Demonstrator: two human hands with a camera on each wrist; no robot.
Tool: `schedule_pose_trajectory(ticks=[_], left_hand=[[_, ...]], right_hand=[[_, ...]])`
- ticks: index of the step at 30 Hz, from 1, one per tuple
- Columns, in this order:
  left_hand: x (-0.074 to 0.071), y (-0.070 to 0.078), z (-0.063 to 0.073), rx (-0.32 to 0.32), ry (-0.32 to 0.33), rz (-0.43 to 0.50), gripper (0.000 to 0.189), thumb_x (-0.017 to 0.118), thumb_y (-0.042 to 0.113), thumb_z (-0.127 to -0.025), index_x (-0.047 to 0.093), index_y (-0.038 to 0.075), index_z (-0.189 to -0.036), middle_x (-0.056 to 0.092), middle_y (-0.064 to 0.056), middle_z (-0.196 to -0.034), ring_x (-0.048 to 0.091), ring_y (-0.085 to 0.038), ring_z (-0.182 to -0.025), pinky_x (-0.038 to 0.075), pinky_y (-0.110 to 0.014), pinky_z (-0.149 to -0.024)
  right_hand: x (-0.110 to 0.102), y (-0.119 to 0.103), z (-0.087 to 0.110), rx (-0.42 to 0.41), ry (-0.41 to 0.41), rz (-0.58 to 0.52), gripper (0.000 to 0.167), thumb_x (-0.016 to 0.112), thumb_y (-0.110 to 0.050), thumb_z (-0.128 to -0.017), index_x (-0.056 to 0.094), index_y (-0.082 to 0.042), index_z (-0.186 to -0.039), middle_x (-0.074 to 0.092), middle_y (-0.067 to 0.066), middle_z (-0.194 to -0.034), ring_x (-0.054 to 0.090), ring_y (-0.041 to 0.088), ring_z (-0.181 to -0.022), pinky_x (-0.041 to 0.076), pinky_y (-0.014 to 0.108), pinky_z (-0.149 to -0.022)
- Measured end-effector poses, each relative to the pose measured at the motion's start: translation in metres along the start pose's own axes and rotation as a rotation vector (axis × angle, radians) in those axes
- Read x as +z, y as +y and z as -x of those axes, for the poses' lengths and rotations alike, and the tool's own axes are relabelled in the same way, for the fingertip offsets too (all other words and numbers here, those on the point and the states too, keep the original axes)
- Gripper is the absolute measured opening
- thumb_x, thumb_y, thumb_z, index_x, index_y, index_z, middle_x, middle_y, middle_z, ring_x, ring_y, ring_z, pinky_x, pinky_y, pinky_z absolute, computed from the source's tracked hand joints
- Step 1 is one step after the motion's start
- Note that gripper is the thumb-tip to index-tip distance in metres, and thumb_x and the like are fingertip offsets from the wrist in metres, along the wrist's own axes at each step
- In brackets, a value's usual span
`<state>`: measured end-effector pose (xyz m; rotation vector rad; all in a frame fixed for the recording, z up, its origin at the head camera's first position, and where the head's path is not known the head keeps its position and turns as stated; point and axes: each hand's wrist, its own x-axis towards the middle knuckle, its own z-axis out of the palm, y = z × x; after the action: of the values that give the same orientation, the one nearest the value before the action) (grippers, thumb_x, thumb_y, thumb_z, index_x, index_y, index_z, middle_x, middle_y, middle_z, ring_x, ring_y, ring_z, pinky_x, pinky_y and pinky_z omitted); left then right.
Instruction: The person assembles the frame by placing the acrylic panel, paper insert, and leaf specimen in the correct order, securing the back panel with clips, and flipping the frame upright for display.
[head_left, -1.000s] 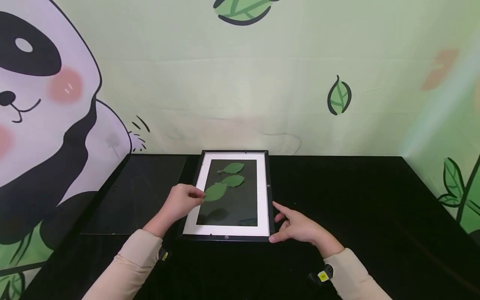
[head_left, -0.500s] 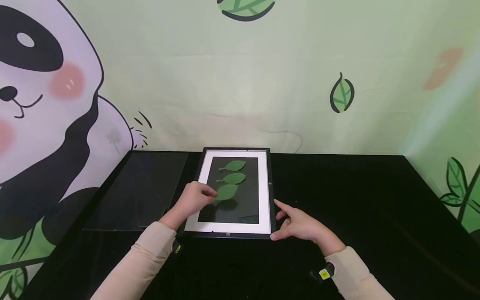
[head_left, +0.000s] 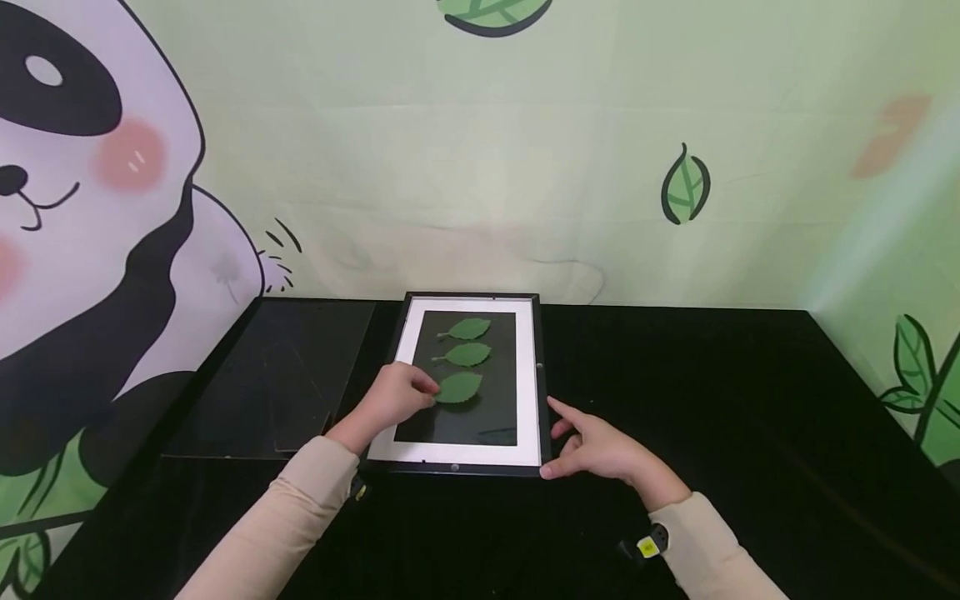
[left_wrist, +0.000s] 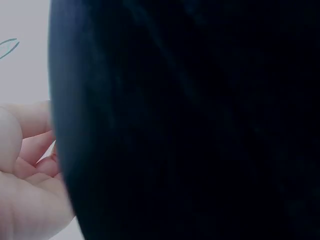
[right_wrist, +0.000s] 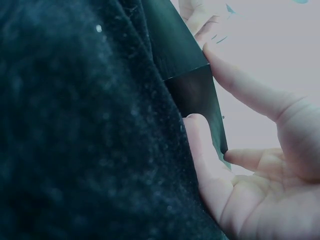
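I have the left hand [head_left: 393, 396] pinching the lowest leaf [head_left: 460, 387] at nine o'clock, the right hand [head_left: 600, 450] gripping the frame [head_left: 487, 470] at five; likely leaf-placing, calling for gentle release.

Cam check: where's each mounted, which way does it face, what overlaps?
Head: worn on the head, facing forward and down at picture frame and leaves; left hand, right hand and sleeves show.
Left wrist: worn there, facing past that hand, partly visible at left; dark surface fills most.
Right wrist: worn there, facing that hand at the frame's corner.
Shared: head and right wrist both show right hand and picture frame.
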<state>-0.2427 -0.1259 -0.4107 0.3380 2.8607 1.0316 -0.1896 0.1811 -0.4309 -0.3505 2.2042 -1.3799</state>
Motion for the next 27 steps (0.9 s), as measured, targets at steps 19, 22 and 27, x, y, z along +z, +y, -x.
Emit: schedule_pose_trajectory(ticks=[19,22,27], left_hand=[[0.0036,-0.0034,-0.0020,-0.029,-0.035,-0.010,0.012,0.069,-0.001,-0.082,0.075,-0.001,-0.092,0.073,-0.010,-0.088,0.067,-0.019,-0.080,0.055,-0.034,-0.070],[0.0037,-0.0041,-0.0023,-0.028,-0.038,-0.008,0.012,0.069,-0.001,-0.082,0.075,-0.001,-0.092,0.072,-0.010,-0.088,0.067,-0.018,-0.079,0.055,-0.034,-0.070],[0.0038,-0.0045,-0.0032,-0.028,-0.041,-0.004,0.012,0.070,-0.001,-0.082,0.075,-0.001,-0.092,0.073,-0.010,-0.087,0.066,-0.018,-0.079,0.055,-0.034,-0.070]], right_hand=[[0.0003,-0.0012,0.0010,0.005,0.005,0.007,0.101,0.081,-0.017,-0.078,0.016,-0.007,-0.154,0.046,0.019,-0.129,0.066,0.017,-0.079,0.050,0.038,-0.084],[0.0002,-0.0004,0.0002,0.006,0.005,0.009,0.102,0.081,-0.017,-0.078,0.016,-0.007,-0.154,0.046,0.018,-0.129,0.066,0.017,-0.079,0.050,0.037,-0.083],[0.0002,0.0010,-0.0010,0.009,0.004,0.010,0.102,0.082,-0.017,-0.077,0.015,-0.008,-0.155,0.046,0.018,-0.129,0.066,0.017,-0.078,0.050,0.037,-0.082]])
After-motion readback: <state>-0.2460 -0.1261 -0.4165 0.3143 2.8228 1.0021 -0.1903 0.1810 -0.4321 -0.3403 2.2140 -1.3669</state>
